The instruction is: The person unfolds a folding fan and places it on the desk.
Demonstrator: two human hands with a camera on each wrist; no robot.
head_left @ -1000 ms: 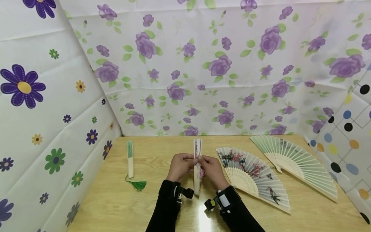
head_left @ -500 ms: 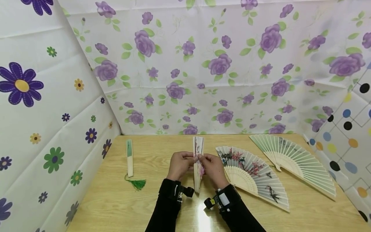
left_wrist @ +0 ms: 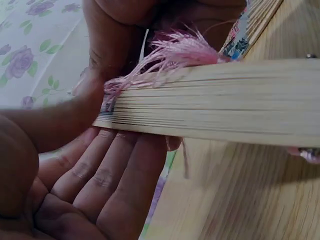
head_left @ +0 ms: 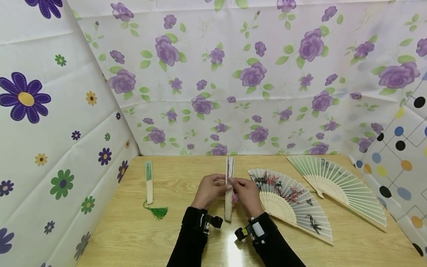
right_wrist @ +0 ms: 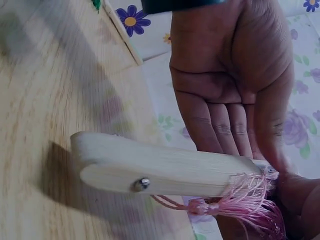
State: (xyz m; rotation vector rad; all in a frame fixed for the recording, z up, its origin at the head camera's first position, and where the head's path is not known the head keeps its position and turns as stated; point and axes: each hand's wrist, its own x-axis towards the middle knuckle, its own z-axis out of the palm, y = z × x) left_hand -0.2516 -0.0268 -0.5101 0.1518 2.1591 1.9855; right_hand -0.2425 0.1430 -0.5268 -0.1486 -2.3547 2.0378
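A folded hand fan (head_left: 228, 209) stands lengthwise between my two hands, its pale wooden sticks pressed together. My left hand (head_left: 207, 192) grips its left side, thumb in front and fingers behind. From the right, my right hand (head_left: 247, 193) pinches it with thumb and fingers near the middle. A pink tassel (right_wrist: 252, 202) hangs by the right hand and partly covers the sticks. In the right wrist view, a metal rivet (right_wrist: 141, 184) shows at the fan's rounded end. The left wrist view shows the stacked stick edges (left_wrist: 215, 107) close up.
Left on the table (head_left: 180, 237) lies a closed green fan (head_left: 149, 183) with a green tassel (head_left: 158, 212). To the right, a spread fan with pink blossoms (head_left: 293, 200) lies beside my right hand, and an open pale green fan (head_left: 343, 189) lies behind it.
The fan's upper part looked wider half a second ago and is narrower now. It has shifted slightly right and turned a little in my hands. The other fans have not moved.
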